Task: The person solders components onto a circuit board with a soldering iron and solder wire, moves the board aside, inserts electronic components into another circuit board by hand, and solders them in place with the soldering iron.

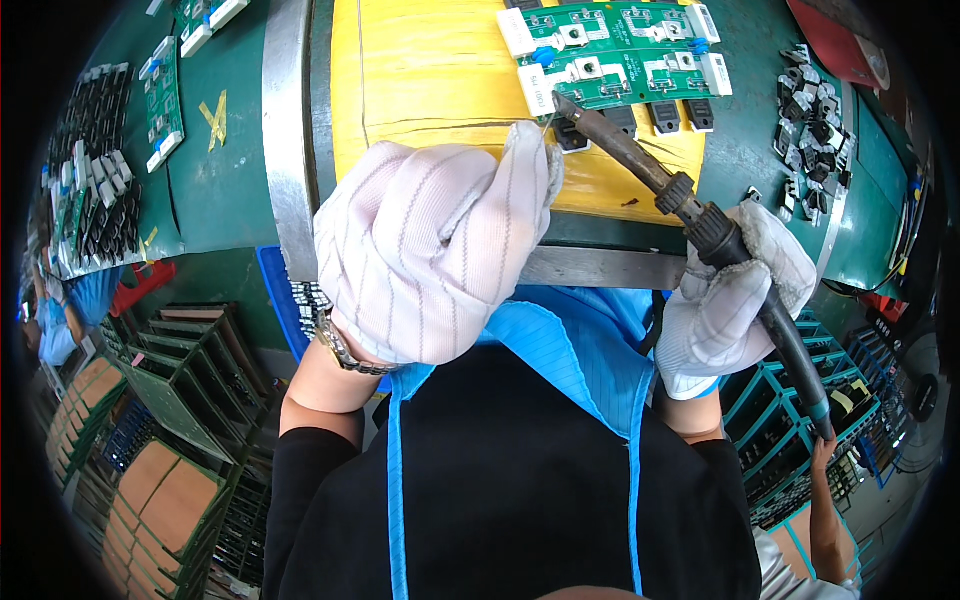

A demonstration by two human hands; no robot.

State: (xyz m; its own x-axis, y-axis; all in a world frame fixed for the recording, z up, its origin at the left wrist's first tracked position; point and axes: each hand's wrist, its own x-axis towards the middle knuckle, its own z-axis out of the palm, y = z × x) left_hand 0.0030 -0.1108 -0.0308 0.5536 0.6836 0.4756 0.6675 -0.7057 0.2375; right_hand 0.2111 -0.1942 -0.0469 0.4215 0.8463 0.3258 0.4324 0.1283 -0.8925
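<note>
My right hand [735,300], in a white striped glove, is closed round the dark handle of a soldering iron [715,232]. The iron's tip points up and left to the near left corner of a green circuit board [625,58] with white blocks and blue parts. My left hand [435,245], gloved alike, is closed in a pinch just below that corner. A short length of thin solder wire [549,122] shows between its fingertips and the iron's tip. Black flat components [665,118] stick out from under the board's near edge. Whether tip and wire touch the board is too small to tell.
Under the board lies a yellow surface [430,90] beside a metal rail [285,140]. Loose metal parts [812,130] lie on the green bench at right. More boards [163,105] and a stack of assemblies [95,170] are at left. Racks [190,350] and another person's arm [825,510] appear below.
</note>
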